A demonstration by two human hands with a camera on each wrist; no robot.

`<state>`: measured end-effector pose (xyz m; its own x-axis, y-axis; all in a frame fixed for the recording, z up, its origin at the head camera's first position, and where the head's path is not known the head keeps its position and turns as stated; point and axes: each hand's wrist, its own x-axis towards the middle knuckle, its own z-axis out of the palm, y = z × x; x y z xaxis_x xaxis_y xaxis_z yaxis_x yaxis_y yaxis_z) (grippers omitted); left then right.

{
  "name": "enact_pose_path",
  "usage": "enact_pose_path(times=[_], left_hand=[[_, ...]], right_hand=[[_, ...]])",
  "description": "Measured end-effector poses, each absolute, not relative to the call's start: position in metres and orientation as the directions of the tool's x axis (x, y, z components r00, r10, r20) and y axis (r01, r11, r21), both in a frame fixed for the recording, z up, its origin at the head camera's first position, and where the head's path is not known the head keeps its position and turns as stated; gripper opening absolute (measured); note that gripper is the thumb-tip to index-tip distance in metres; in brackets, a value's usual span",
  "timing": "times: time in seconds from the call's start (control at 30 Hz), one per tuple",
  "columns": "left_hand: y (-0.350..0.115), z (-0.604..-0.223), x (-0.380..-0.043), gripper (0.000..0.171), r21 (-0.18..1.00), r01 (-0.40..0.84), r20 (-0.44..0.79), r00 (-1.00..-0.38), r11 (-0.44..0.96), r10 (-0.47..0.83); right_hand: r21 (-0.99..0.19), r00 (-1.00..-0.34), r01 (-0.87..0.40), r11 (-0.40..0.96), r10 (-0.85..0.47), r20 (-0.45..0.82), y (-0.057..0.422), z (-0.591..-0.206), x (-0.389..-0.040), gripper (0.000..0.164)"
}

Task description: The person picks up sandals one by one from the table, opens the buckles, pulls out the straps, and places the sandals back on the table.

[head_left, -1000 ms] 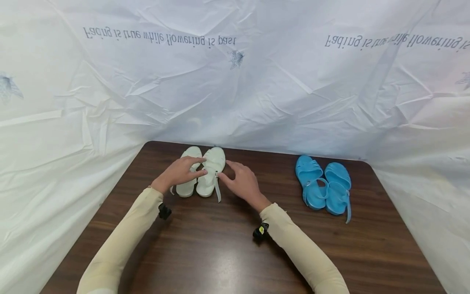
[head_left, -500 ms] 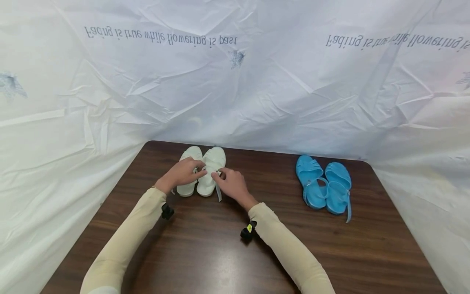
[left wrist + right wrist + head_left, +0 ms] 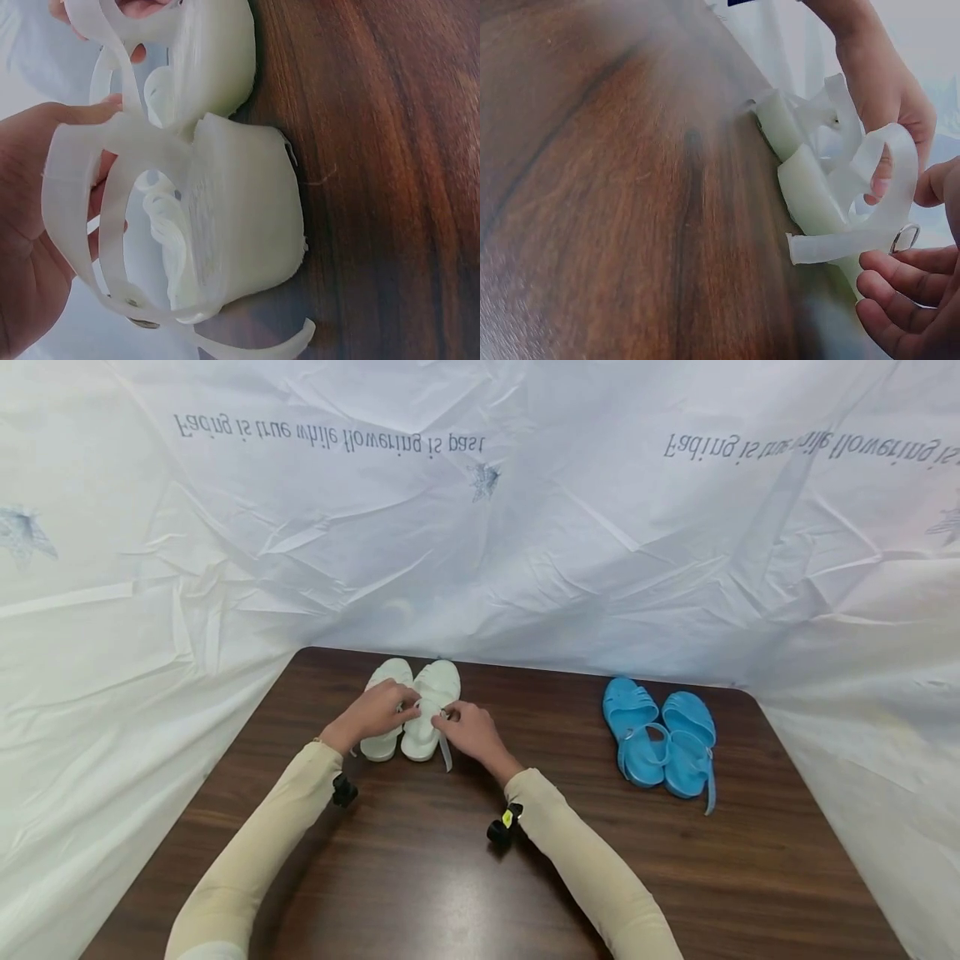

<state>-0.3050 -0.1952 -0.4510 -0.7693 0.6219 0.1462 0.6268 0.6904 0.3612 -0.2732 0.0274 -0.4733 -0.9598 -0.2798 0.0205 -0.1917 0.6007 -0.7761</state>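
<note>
A pair of white sandals stands side by side toward the back left of the brown table. My left hand reaches over the left sandal, thumb and fingertips drawn together at the inner strap of the right sandal; the exact contact is partly hidden. My right hand is at that sandal's outer side. Its thumb and index finger pinch the strap around the metal buckle. The loose strap end hangs down toward the table. Both ankle straps stand up in loops.
Blue sandals stand on the right part of the table, one with its strap end hanging loose. White printed sheeting hangs behind and at both sides of the table.
My right hand has moved left and its fingers have closed at the buckle. The left thumb and fingers have drawn closer together. Both pairs of sandals have stayed in place.
</note>
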Motion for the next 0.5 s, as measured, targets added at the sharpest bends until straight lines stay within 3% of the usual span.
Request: enact_pose_path(times=[0.33,0.5], left_hand=[[-0.1919,-0.4512,-0.3024,0.024,0.332,0.596,0.15,-0.799,0.731,0.583],[-0.1903,-0.4496,-0.3,0.024,0.301,0.604,0.198,-0.797,0.738,0.571]], right_hand=[[-0.832,-0.972,-0.18,0.525,-0.225,0.068,0.0287,-0.4757,-0.2744,0.026],[-0.841,-0.973,-0.174,0.513,-0.22,0.068,0.0298,-0.4771,-0.2744,0.03]])
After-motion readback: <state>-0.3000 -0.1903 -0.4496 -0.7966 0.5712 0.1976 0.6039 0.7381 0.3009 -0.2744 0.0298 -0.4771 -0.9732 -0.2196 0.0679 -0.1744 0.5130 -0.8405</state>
